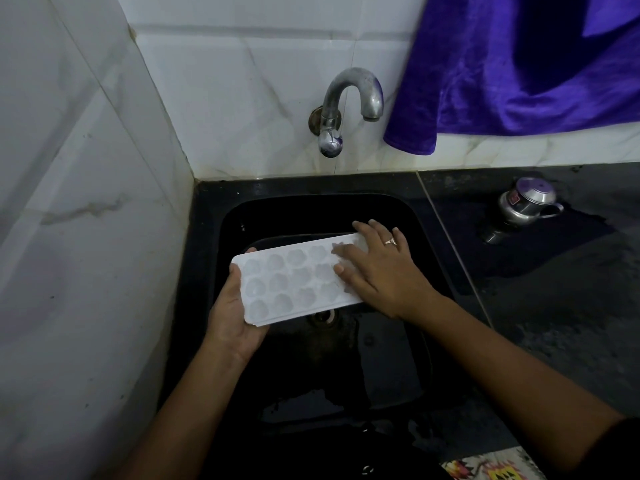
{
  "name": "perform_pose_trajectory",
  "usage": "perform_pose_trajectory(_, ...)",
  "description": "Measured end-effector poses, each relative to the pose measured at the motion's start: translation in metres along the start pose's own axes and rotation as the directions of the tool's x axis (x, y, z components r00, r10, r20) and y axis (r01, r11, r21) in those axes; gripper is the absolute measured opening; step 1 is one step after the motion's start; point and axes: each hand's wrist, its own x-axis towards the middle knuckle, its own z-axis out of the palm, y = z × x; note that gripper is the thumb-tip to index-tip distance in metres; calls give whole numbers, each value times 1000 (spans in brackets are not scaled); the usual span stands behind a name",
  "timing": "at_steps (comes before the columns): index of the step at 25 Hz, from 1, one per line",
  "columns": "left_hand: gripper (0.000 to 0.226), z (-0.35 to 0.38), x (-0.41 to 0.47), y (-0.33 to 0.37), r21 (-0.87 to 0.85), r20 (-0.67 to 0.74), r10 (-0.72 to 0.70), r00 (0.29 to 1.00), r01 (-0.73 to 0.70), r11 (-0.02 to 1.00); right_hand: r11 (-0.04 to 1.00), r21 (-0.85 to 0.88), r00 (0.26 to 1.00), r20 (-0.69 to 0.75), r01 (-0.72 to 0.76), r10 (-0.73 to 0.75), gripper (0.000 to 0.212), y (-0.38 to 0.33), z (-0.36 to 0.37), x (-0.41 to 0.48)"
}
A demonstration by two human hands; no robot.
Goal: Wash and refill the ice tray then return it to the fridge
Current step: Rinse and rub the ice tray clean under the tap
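A white plastic ice tray [291, 284] with several rounded cells hangs over the black sink [412, 216], tilted a little toward me. My left hand [232, 315] grips its near-left end, thumb over the rim and fingers underneath. My right hand [377, 268] lies flat on the tray's right end, fingers straight across the cells, a ring on one finger. The metal tap [346, 105] juts from the tiled wall above the sink, and no water runs from its spout.
A purple towel [519, 71] hangs at the upper right beside the tap. A small steel cup [528, 202] sits on the wet black counter [561, 289] to the right. White tiled walls close the left and back. The sink drain [323, 317] shows under the tray.
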Motion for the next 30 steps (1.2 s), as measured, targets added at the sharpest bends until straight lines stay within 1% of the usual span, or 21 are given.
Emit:
perform_pose_trajectory(2, 54, 1, 1, -1, 28, -13, -17, 1000, 18, 999, 998, 25, 998, -25, -63, 64, 65, -4, -3, 4)
perform_pose_trajectory(3, 57, 1, 1, 0, 40, -13, -30, 999, 30, 999, 997, 26, 997, -16, -70, 71, 67, -6, -3, 4)
perform_pose_trajectory(4, 58, 0, 1, 0, 35, -9, -30, 999, 31, 999, 999, 13, 999, 10, -51, 51, 70, -7, -1, 3)
perform_pose_trajectory(6, 52, 0, 1, 0, 7, -14, -6, 1000, 6, 1000, 1000, -8, 998, 55, -10, 11, 72, -5, 2, 0)
perform_pose_trajectory(7, 51, 2, -1, 0, 16, -3, 9, 1000, -9, 1000, 1000, 0, 999, 48, -26, 26, 71, -4, 1, 1)
perform_pose_trajectory(9, 56, 9, -4, -4, 38, 16, -12, 1000, 11, 999, 996, 20, 996, 21, -90, 89, 71, -4, 0, 4)
perform_pose_trajectory(11, 59, 8, -3, -2, 49, 11, -21, 1000, 21, 999, 998, -5, 996, 56, -64, 64, 76, -6, 3, 3)
perform_pose_trajectory(13, 49, 8, -6, 3, 48, -13, 17, 1000, -17, 999, 1000, -20, 996, 91, -14, 15, 75, -4, 5, -1)
perform_pose_trajectory(14, 43, 8, -6, 3, 43, 7, 27, 1000, -28, 999, 1000, -8, 996, 82, -27, 28, 73, -3, 3, -1)
perform_pose_trajectory(15, 42, 11, -8, 1, 41, 36, 29, 999, -30, 999, 998, 12, 996, 65, -60, 59, 72, -3, 1, 1)
perform_pose_trajectory(17, 45, 16, -13, -2, 50, 55, 12, 998, -15, 999, 996, 16, 995, 60, -87, 86, 76, -5, 0, 3)
perform_pose_trajectory(19, 42, 15, -12, 1, 43, 49, 23, 999, -25, 999, 999, -23, 995, 91, -28, 29, 78, -4, 3, 1)
perform_pose_trajectory(20, 40, 13, -12, 2, 42, 43, 38, 998, -40, 998, 1000, -29, 996, 92, -12, 15, 76, -3, 3, 0)
perform_pose_trajectory(22, 39, 12, -10, 3, 36, 49, 42, 998, -44, 998, 998, -10, 997, 49, -60, 61, 71, -2, 1, 3)
perform_pose_trajectory(24, 45, 14, -10, 0, 45, 72, 24, 997, -27, 999, 996, -13, 995, 45, -91, 91, 74, -5, 1, 6)
perform_pose_trajectory(25, 46, 13, -8, 0, 40, 72, 23, 997, -26, 999, 997, -28, 995, 67, -66, 68, 77, -6, 3, 5)
perform_pose_trajectory(27, 42, 11, -7, 1, 29, 52, 26, 998, -28, 999, 999, -41, 995, 99, -20, 24, 76, -3, 5, 2)
perform_pose_trajectory(28, 39, 11, -8, 1, 29, 46, 31, 998, -33, 999, 999, -33, 995, 89, -33, 36, 73, -1, 4, 2)
perform_pose_trajectory(30, 42, 14, -8, -2, 36, 51, 14, 999, -16, 999, 995, -11, 994, 47, -97, 98, 72, -1, 0, 4)
